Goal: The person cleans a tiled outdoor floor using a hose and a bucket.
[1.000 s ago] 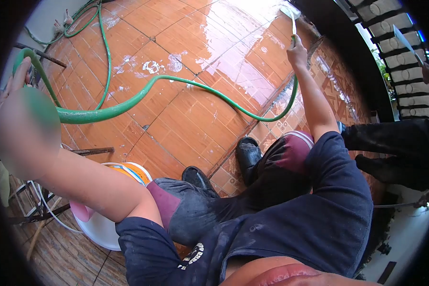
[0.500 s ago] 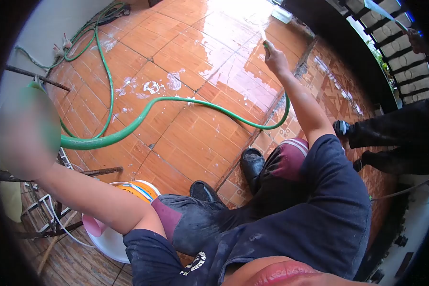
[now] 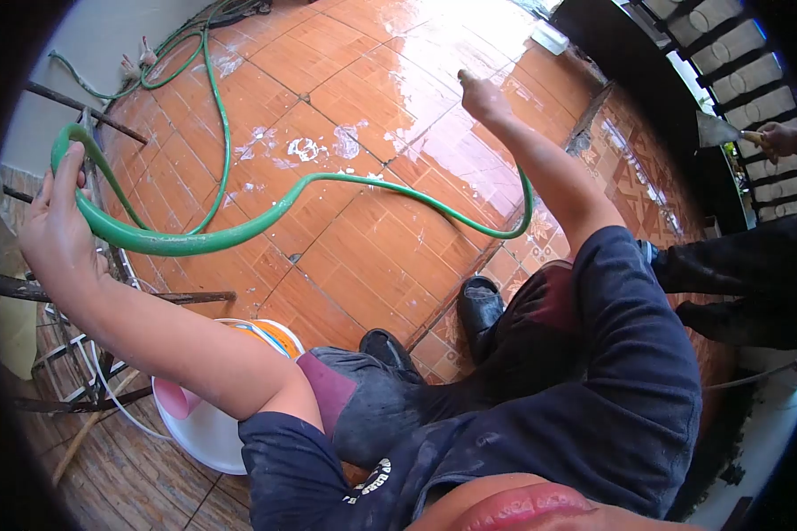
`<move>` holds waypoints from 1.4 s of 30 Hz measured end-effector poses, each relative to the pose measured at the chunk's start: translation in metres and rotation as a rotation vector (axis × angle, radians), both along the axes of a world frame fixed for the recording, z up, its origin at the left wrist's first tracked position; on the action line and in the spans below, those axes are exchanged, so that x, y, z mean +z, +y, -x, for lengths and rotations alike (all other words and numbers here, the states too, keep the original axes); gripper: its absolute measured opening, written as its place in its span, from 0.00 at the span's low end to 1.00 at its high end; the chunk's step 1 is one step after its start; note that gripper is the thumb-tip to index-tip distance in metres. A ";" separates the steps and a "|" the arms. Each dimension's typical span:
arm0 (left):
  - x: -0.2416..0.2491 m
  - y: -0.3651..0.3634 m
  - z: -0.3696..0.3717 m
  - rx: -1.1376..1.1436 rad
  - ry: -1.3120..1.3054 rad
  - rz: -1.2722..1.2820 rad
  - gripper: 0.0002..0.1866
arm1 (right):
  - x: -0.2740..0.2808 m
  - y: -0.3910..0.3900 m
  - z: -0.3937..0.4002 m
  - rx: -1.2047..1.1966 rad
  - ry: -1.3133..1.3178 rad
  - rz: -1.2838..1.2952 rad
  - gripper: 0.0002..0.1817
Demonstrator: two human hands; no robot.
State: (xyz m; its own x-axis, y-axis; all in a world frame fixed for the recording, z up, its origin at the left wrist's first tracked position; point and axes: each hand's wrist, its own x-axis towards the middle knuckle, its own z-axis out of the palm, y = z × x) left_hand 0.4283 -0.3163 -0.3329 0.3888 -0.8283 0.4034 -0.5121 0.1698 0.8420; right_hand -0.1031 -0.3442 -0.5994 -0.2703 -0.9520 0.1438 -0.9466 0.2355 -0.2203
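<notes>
A long green hose point(image 3: 239, 232) snakes over the wet orange floor tiles point(image 3: 372, 248). My left hand point(image 3: 58, 226) is raised at the left and grips a bent loop of this hose. My right arm stretches forward, and my right hand point(image 3: 483, 93) is closed in a fist over the wet tiles. The hose runs up behind that forearm toward the fist, and its end is hidden in the hand. No water jet shows. My black boots point(image 3: 474, 305) stand on the tiles below.
A white bucket point(image 3: 208, 434) with orange inside sits by my left knee. Rusty metal rods point(image 3: 177, 298) and a frame stand at the left. At the right, another person in dark trousers point(image 3: 735, 265) holds a trowel point(image 3: 717, 131) beside a balustrade. More hose coils lie at the far left.
My right hand has swung left, away from the dark wall, and the water stream from it is gone. My left hand has turned so that its fingers on the hose loop show.
</notes>
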 end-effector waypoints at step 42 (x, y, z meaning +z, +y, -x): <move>0.008 0.007 0.003 0.008 -0.021 0.006 0.16 | 0.029 -0.025 0.023 -0.147 0.014 0.140 0.16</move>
State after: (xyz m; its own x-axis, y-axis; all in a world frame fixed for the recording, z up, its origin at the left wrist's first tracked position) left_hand 0.4257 -0.3093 -0.3250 0.3868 -0.8229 0.4163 -0.5313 0.1701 0.8299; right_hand -0.1258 -0.3693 -0.5709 -0.4020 -0.8729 0.2764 -0.9074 0.3394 -0.2481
